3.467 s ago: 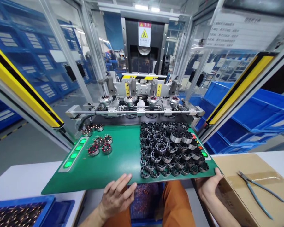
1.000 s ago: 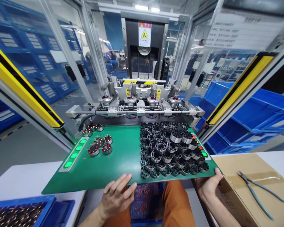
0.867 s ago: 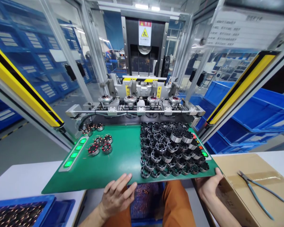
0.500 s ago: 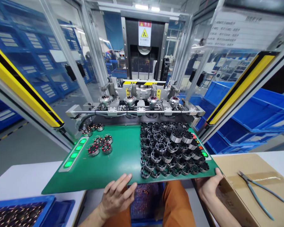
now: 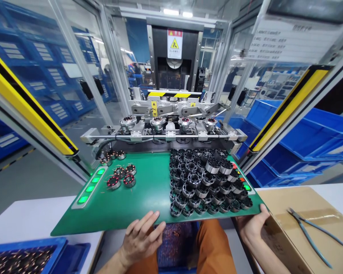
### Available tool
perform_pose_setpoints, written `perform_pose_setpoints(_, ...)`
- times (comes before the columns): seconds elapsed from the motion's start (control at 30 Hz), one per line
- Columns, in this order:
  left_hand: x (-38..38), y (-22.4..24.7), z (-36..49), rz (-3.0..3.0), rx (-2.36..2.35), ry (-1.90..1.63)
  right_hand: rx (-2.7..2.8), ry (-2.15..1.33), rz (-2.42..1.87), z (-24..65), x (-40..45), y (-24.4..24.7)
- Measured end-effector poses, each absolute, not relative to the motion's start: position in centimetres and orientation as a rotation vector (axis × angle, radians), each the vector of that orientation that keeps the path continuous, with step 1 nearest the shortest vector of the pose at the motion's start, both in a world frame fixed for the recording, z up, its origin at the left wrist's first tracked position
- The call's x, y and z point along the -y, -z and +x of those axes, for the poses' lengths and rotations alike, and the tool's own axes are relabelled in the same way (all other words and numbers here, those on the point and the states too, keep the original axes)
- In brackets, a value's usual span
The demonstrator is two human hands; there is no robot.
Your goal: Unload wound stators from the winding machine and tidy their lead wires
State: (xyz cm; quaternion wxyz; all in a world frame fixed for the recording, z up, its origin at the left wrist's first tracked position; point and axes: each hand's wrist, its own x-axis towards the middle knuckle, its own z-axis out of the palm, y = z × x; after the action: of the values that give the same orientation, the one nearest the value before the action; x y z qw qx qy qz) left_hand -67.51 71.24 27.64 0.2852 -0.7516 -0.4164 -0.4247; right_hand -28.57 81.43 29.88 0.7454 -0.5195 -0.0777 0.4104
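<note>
My left hand rests with its fingertips on the front edge of the green worktop, fingers stretched out and holding nothing. At the front right corner, my right hand grips the worktop's edge, thumb on top and the other fingers mostly hidden below. Black-and-silver stator cores are massed on the right half of the worktop, some stacked. On the left lie several copper-wound stators with loose wire ends. Behind, a machine fixture carries wound stators in its round holders.
Diagonal cutting pliers lie on a cardboard box at right. Blue bins are stacked beyond. Wound stators fill a blue tray at lower left. Yellow-and-black posts flank the machine. Green-lit buttons line the worktop's left side.
At the machine, the upper tooling has lifted off the stators in the holders, and its metal plates now stand tilted. Both my hands have stayed in place.
</note>
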Motion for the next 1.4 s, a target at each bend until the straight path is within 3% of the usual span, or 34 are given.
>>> perform_pose_setpoints(1.4, -71.2, -27.2, -67.7, -2.01, 1.119, 1.148, 0.161, -0.918, -1.113, -29.2, -81.2, -31.0)
